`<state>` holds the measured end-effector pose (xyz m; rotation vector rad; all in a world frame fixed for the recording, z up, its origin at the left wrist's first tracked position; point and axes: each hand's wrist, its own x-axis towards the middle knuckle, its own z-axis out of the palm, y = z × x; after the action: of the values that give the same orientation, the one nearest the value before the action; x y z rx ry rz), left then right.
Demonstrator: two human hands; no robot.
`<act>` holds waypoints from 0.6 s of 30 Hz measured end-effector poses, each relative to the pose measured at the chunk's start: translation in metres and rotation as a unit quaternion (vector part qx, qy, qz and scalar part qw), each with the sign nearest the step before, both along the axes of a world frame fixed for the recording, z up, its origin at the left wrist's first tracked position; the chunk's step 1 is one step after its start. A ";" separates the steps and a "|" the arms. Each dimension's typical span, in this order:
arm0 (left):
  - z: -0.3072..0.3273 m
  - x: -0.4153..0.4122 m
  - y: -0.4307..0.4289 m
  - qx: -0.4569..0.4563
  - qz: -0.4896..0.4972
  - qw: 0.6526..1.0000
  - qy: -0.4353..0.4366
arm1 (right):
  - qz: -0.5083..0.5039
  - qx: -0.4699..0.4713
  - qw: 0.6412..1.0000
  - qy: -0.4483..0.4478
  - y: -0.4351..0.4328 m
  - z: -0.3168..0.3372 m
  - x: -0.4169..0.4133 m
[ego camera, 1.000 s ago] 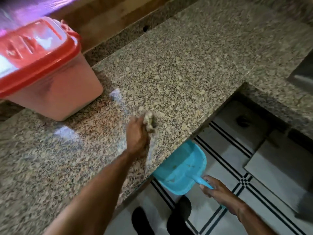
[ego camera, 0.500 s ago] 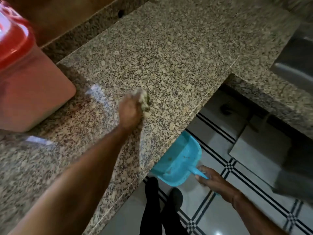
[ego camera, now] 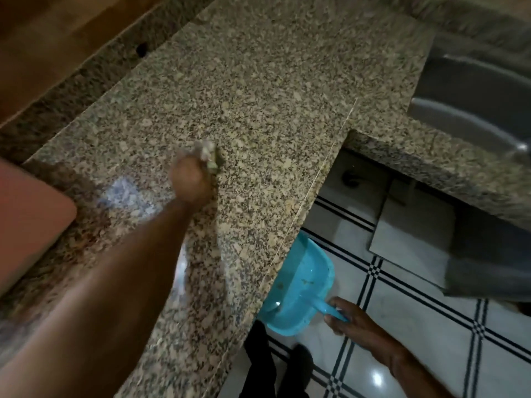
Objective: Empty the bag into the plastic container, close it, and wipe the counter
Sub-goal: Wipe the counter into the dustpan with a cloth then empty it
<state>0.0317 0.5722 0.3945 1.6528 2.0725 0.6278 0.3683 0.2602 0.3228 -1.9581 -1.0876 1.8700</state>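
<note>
I had my left hand (ego camera: 191, 179) balled around a crumpled cloth (ego camera: 209, 156), pressed onto the granite counter (ego camera: 258, 81). My right hand (ego camera: 355, 321) gripped the handle of the blue dustpan (ego camera: 301, 285), held just under the counter's front edge. The plastic container (ego camera: 28, 219) stood far left, only its pinkish wall showing. I judged this the wiping step; next, the cloth needed dragging toward the edge, above the pan.

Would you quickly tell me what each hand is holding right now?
Left hand: closed around a cloth on the counter.
Right hand: closed around the handle of the blue dustpan, below the counter edge.
</note>
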 end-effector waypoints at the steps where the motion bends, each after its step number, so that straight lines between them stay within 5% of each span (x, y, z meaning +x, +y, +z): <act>1: 0.001 0.019 -0.005 0.009 -0.046 0.999 -0.006 | -0.009 -0.004 1.000 0.005 -0.002 -0.001 0.000; 4: -0.005 0.063 -0.020 0.032 -0.183 0.982 0.011 | -0.026 -0.006 1.000 0.015 -0.008 -0.001 0.003; 8: -0.007 0.092 -0.053 0.055 -0.346 0.933 -0.081 | -0.043 0.008 0.999 0.014 -0.009 0.005 0.008; 11: -0.010 0.095 -0.079 0.077 -0.369 0.926 0.006 | -0.020 0.030 0.999 0.010 -0.014 0.012 0.010; 18: 0.008 0.049 -0.179 0.035 -0.355 0.934 -0.006 | 0.009 0.046 0.999 0.012 -0.054 0.017 0.005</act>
<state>0.0807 0.3931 0.4026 2.2352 1.2904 0.4527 0.3735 0.2066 0.3400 -1.8776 -1.1659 1.8131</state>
